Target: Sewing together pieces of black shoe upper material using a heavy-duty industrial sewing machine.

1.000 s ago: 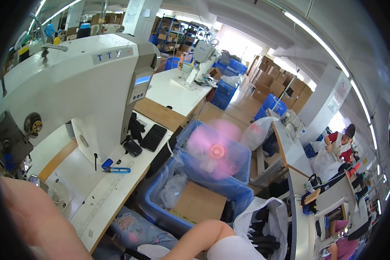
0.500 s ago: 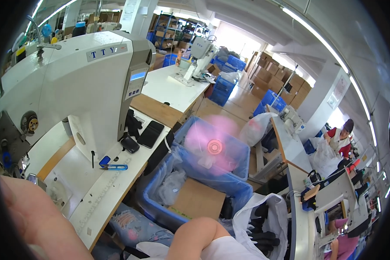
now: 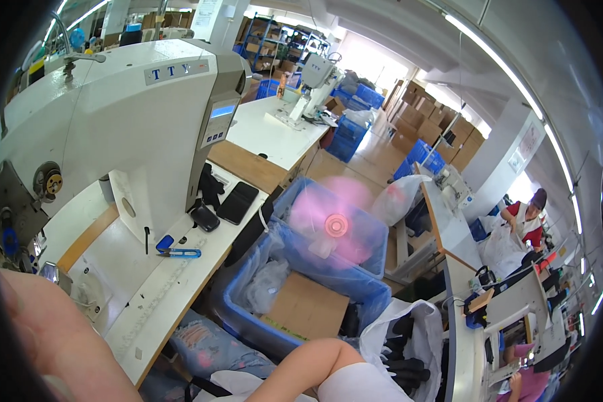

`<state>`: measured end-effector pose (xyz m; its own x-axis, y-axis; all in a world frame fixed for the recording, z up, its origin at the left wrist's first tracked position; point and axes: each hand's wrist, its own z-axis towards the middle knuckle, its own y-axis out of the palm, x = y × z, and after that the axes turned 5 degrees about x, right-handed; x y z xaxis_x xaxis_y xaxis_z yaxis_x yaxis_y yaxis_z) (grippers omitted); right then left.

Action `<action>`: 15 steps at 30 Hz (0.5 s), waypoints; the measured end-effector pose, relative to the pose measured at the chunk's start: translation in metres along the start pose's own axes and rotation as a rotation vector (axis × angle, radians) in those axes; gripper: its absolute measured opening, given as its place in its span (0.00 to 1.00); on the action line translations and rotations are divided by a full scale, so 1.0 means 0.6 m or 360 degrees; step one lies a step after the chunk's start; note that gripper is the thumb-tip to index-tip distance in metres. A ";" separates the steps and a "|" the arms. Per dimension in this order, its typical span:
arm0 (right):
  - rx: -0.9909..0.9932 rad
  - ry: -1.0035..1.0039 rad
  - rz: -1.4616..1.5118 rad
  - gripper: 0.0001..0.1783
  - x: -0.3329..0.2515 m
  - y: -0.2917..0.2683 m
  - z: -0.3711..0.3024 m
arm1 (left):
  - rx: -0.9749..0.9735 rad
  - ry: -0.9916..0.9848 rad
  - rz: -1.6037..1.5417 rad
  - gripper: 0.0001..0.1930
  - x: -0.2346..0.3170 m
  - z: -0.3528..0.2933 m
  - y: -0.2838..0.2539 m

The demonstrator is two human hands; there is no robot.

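Sewing machine (image 3: 134, 114) stands at left; left hand (image 3: 63, 335) looms before it, can't tell whether fingers apart or together; right hand unseen. Seemingly machine-side handling; next move calls for care.

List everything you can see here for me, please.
Large sewing machine: one, off-white, left
Smaller sewing machines: several, white, back and right
Near table: one, white, lower left
Thread snips: one, blue, on that table
Phone: one, black, on that table
Fan: one, pink, by the bins
Lined bins: two, blue, right of the table
Cardboard: one piece, brown, in the nearer bin
Sack: one, white, right of that bin
Glove-like pieces: several, black, in the sack
Cartons: many, brown, back
Shelving: one, blue, back
Co-workers: two, red and pink tops, right
Denim-clad leg: one, blue, lower centre
Left hand or forearm: one, bare, lower left
Right arm: one, bare, white sleeve, lower centre; hand unseen
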<state>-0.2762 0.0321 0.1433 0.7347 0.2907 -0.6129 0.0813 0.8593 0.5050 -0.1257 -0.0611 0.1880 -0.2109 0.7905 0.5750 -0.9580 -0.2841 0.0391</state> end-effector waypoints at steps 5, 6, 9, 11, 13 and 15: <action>0.0525 -0.0652 -0.0930 0.16 -0.169 -0.020 -0.026 | 0.0010 0.0008 0.0013 0.17 -0.002 0.002 -0.006; 0.0334 -0.0940 -0.1097 0.16 -0.194 -0.014 -0.025 | 0.0009 0.0011 0.0012 0.17 -0.003 0.002 -0.007; 0.0041 -0.1524 -0.1460 0.18 -0.241 0.016 -0.021 | -0.0003 0.0009 0.0012 0.17 -0.005 0.004 -0.006; 0.0144 -0.1599 -0.1464 0.18 -0.253 0.042 -0.020 | -0.0006 0.0006 0.0015 0.17 -0.006 0.004 -0.005; -0.0005 -0.1363 -0.1692 0.18 -0.280 0.062 -0.026 | -0.0001 0.0006 0.0018 0.16 -0.008 0.004 -0.006; -0.0134 -0.1210 -0.1856 0.18 -0.308 0.086 -0.032 | -0.0001 0.0007 0.0030 0.16 -0.009 0.004 -0.008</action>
<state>-0.4209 0.0309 0.2709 0.4555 -0.8758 -0.1596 0.8723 0.4749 -0.1166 -0.1193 -0.0654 0.1867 -0.2297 0.7873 0.5722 -0.9540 -0.2986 0.0279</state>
